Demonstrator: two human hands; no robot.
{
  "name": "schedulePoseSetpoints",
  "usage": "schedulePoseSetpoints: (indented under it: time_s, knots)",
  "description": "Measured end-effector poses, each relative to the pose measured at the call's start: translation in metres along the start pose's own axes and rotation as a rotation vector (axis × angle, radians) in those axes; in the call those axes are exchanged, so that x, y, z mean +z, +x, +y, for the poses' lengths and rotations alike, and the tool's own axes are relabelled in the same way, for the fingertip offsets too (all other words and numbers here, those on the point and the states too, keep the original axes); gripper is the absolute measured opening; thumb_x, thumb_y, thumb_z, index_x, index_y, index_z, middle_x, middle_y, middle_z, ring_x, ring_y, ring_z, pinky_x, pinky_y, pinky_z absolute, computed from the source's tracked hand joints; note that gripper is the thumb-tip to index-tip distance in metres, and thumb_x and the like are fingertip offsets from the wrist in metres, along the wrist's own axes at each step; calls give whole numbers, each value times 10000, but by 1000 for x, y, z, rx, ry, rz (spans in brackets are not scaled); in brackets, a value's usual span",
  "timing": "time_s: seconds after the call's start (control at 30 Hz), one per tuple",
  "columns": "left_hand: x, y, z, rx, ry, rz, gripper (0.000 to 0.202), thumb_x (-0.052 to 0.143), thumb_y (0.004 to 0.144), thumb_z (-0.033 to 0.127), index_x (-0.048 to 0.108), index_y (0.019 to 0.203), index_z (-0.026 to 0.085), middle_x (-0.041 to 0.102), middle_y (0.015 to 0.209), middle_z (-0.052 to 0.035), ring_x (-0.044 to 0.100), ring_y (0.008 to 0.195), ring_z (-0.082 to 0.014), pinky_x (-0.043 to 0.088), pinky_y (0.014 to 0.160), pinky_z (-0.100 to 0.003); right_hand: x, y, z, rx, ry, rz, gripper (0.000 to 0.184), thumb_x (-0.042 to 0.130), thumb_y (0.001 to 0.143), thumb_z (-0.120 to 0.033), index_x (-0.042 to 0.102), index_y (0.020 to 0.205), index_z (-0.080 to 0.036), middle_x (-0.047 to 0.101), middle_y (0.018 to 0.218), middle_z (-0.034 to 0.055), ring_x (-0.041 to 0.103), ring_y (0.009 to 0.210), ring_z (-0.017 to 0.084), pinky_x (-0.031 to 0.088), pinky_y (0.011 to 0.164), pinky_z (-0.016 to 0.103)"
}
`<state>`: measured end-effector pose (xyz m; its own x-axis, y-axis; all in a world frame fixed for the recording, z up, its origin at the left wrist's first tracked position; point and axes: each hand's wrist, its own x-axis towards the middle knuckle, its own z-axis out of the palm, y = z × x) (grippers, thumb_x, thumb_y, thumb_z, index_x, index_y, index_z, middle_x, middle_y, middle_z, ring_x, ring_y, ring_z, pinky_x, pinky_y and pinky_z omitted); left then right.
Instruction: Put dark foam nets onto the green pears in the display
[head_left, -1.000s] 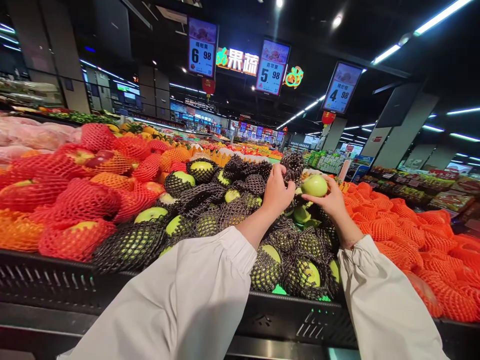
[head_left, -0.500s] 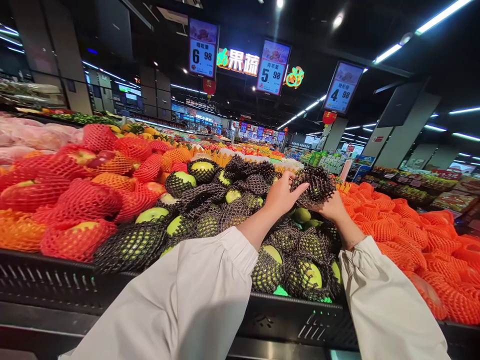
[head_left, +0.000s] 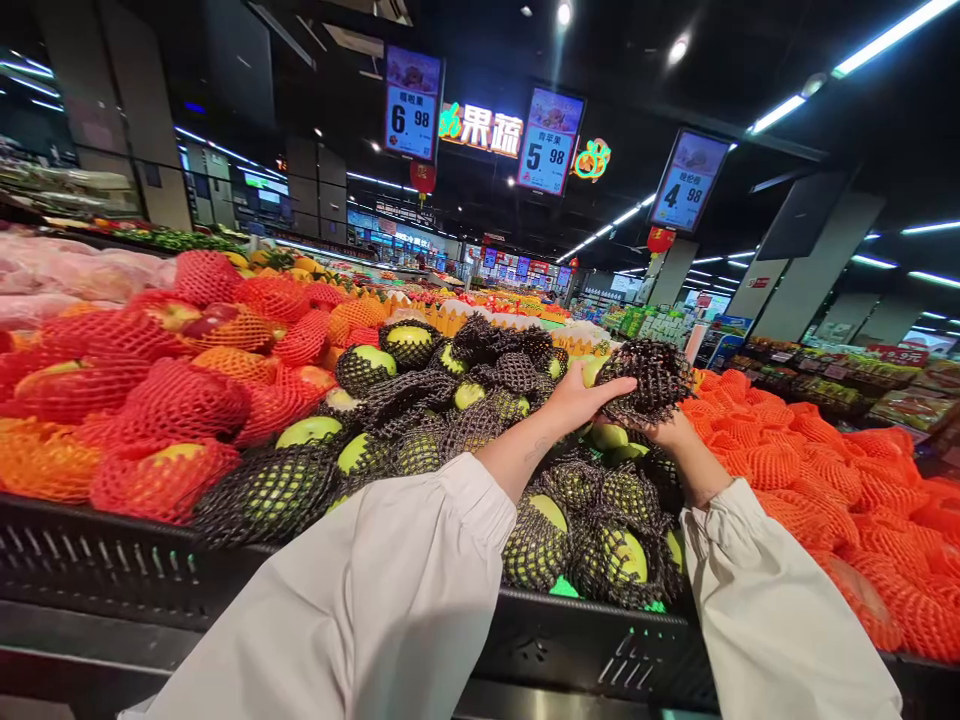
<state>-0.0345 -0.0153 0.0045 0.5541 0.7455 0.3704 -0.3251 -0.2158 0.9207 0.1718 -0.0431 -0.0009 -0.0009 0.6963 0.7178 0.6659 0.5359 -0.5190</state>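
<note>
My left hand (head_left: 576, 402) is closed around a green apple (head_left: 592, 371), its thumb laid across a black foam net (head_left: 651, 380). Part of the apple shows bare at the net's left end; the black mesh covers the rest. Beneath the net, my right hand (head_left: 669, 432) is closed on it from the right side, with most of its fingers hidden. Both hands are above a bin of green apples (head_left: 307, 432), many of them in black foam nets.
Left of the green apples lie red apples in pink and orange nets (head_left: 184, 400). Fruit in orange-red nets (head_left: 810, 460) fills the right side. The black bin's front wall (head_left: 577, 635) runs below my forearms. Price screens (head_left: 551, 140) hang overhead.
Both hands and the black net have shifted slightly right. More of the green apple's bare surface now shows beside my left fingers. The net hangs further to the right.
</note>
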Motion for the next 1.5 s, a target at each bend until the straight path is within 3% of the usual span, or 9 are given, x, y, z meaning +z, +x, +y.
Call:
schedulePoseSetpoints:
  time_s: [0.1, 0.2, 0.3, 0.5, 0.77, 0.97, 1.17, 1.27, 1.5]
  knots:
    - [-4, 1, 1, 135, 139, 196, 668, 835, 653, 507, 505, 1150, 206, 648, 1162, -96, 636, 1064, -252, 494, 950, -384, 2, 3, -8, -50, 55, 74, 608, 906, 512, -438, 722, 1069, -274, 754, 1078, 50, 589, 1226, 361, 432, 1117, 529]
    - [-9, 0, 4, 259, 300, 372, 654, 844, 658, 441, 486, 1149, 200, 604, 1202, -115, 590, 1123, -253, 442, 993, -372, 4, 5, -22, -52, 230, 288, 511, 839, 654, -452, 704, 1110, -266, 724, 1149, 42, 612, 1197, 282, 460, 1090, 457]
    - [-10, -3, 7, 256, 411, 455, 692, 860, 637, 438, 468, 1157, 202, 559, 1213, -130, 565, 1137, -256, 427, 982, -356, 6, 4, -33, -3, 395, 396, 362, 748, 775, -519, 727, 1053, -288, 726, 1077, 20, 661, 1073, 215, 527, 980, 383]
    - [-8, -4, 4, 210, 444, 459, 732, 863, 621, 507, 453, 1158, 225, 529, 1193, -109, 560, 1129, -243, 417, 977, -330, 11, 3, -33, 29, 383, 356, 338, 939, 528, -395, 733, 739, -230, 707, 846, -7, 651, 811, 149, 559, 800, 289]
    - [-8, -4, 4, 241, 397, 479, 726, 849, 643, 533, 438, 1157, 227, 510, 1216, -113, 542, 1156, -238, 407, 1003, -328, 7, 5, -44, 203, 645, 478, 407, 952, 468, -400, 692, 728, -225, 669, 770, -49, 576, 599, 64, 479, 460, 135]
    - [-9, -5, 6, 191, 325, 481, 719, 854, 642, 518, 432, 1143, 224, 501, 1229, -121, 549, 1137, -236, 419, 984, -328, -2, 7, -38, 348, 714, 643, 395, 926, 536, -358, 612, 736, -226, 613, 676, -101, 524, 501, 30, 543, 524, 144]
    - [-9, -5, 7, 197, 327, 487, 717, 849, 650, 509, 432, 1158, 222, 552, 1226, -127, 574, 1114, -250, 435, 946, -339, -3, 7, -36, 326, 792, 535, 426, 941, 503, -303, 613, 763, -223, 679, 797, -81, 633, 648, 57, 534, 545, 142]
    - [-10, -6, 7, 178, 311, 482, 740, 849, 637, 535, 432, 1165, 228, 606, 1182, -112, 601, 1082, -257, 452, 894, -337, -5, 7, -32, 323, 867, 578, 422, 943, 515, -286, 615, 772, -221, 651, 708, -106, 592, 562, 38, 534, 554, 146]
    - [-8, -9, 10, 186, 291, 440, 742, 828, 609, 627, 453, 1119, 238, 665, 1108, -80, 639, 1009, -244, 458, 811, -313, -4, 9, -21, 359, 874, 575, 336, 892, 639, -323, 611, 787, -214, 685, 736, -74, 635, 603, 76, 566, 606, 191]
